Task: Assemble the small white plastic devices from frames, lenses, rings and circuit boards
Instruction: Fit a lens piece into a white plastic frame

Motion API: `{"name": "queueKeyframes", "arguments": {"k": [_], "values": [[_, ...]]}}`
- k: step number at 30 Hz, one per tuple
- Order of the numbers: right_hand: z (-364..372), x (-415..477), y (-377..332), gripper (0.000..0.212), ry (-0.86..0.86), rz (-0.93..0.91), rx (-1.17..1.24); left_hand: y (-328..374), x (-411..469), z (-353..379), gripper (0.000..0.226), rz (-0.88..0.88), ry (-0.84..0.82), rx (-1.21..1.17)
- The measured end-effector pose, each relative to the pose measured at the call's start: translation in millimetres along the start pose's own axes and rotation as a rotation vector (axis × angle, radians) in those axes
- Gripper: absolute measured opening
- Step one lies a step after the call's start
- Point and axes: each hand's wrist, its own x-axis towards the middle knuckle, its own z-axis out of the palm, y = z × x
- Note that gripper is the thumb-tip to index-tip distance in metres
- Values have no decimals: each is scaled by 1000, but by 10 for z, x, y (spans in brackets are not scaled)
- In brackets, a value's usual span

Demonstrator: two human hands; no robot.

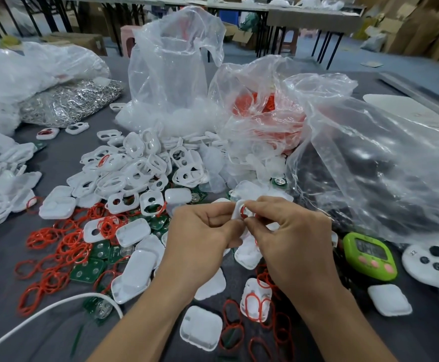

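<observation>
My two hands meet just above the grey cloth tabletop (56,335). My left hand (200,231) has its fingers (221,218) curled in, pinching the lower edge of a small white frame (237,206) between thumb and fingertips. My right hand (291,231) is curled too, thumb and forefinger closed tight on a thin red ring (243,212) that lies against the frame's face (whether it sits inside an opening, I cannot tell). The frame is smooth, glossy plastic with rounded corners, held up near the middle of the view, in front of the heaps of parts.

Behind my hands lies a loose pile of white frames (135,173), each a rounded rectangle with two holes. To the left, loose red rings (56,246), thin and rubbery-looking, lie tangled over flat green circuit boards (88,273). Shallow white shells (200,327) with soft, pillow-like corners sit near my wrists, and just beside them is a second frame (256,300) with two red loops on it. Crinkled clear plastic bags (176,61) stand at the back, one holding a mass of red. A lime-green timer (369,254) lies at the right, and a white cable (43,312) curves across the lower left.
</observation>
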Motion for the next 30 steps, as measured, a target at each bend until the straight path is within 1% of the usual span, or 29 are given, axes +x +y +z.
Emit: {"name": "queueKeyframes", "arguments": {"k": [4, 7, 12, 15, 17, 19, 21, 23, 25, 27, 30], "values": [[5, 4, -6, 23, -20, 24, 37, 0, 0, -11, 28, -21, 4, -13], [6, 0, -27, 26, -20, 61, 57, 32, -2, -32, 24, -18, 10, 11], [1, 0, -69, 30, -55, 90, 162, 94, -1, -69, 26, -28, 26, -48], [-23, 6, -76, 34, -115, 115, 221, 79, 16, -67, 15, -35, 76, -71], [-30, 7, -80, 35, -114, 78, 191, 55, 29, -62, 10, -26, 101, -53], [-30, 2, -92, 36, -83, 28, 128, 36, 31, -48, 10, -4, 115, -14], [-30, -4, -94, 36, -67, 17, 102, 28, 30, -36, 13, 13, 114, -1], [-45, 9, -98, 37, -78, 70, 155, 35, 32, -41, 16, 25, 117, -4], [-80, 49, -87, 34, -93, 204, 301, 42, 41, -58, 20, 37, 139, -17], [-111, 97, -51, 24, -75, 356, 417, 50, 45, -55, 25, 40, 145, -48], [-102, 120, -32, 14, -76, 423, 419, 50, 43, -34, 34, 64, 122, -36]]}}
